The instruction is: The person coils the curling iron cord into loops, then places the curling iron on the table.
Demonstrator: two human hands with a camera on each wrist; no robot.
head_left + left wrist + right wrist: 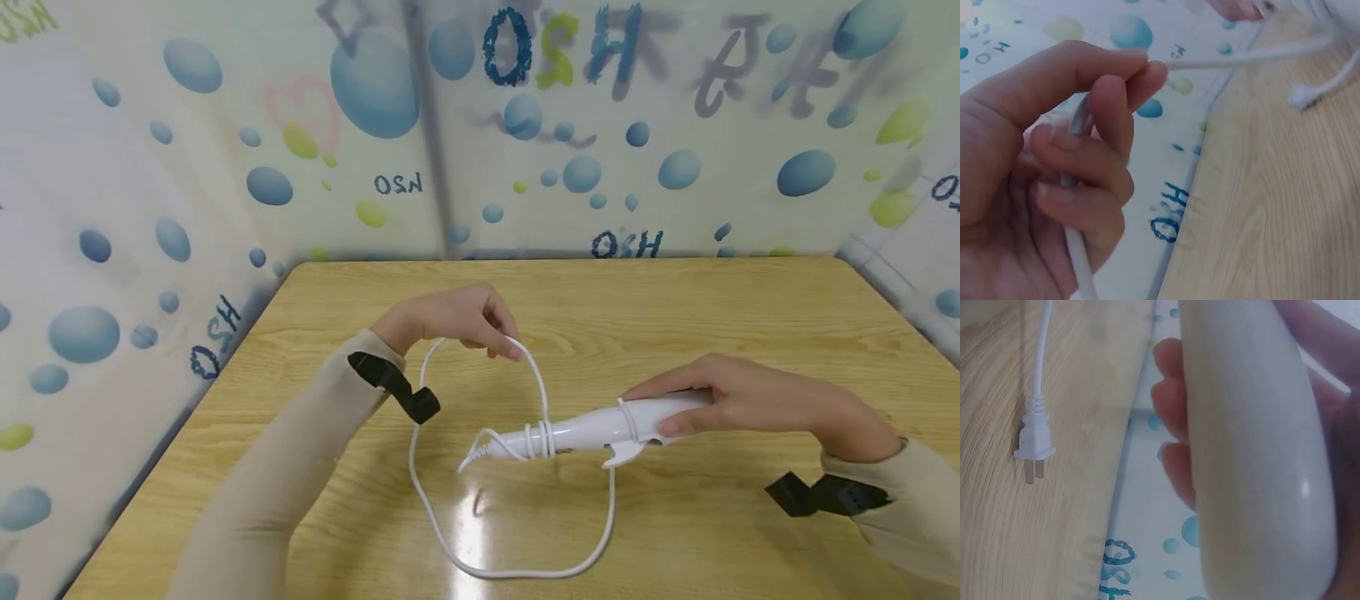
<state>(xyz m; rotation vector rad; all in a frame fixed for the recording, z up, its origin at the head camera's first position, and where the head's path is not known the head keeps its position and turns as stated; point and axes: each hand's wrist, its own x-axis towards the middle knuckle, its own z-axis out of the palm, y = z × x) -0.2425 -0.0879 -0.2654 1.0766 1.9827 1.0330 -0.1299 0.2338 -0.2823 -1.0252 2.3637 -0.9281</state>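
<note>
A white handheld appliance [592,427] with a smooth, tapering body lies sideways above the table. My right hand [720,400] grips its thick end, and in the right wrist view its broad white body [1254,456] covers much of the palm. White power cord [543,575] leaves the narrow end, winds several times around it and hangs in a wide loop. Pinched between the thumb and fingertips of my left hand [465,321] is the cord, which also runs behind its curled fingers [1085,169]. A two-pin plug [1035,440] hangs beside the appliance.
A wood-grain table [750,317] spreads under both hands. Behind and beside it stand pale walls [480,150] with blue and green bubble prints. Black straps [393,387] circle both sleeves.
</note>
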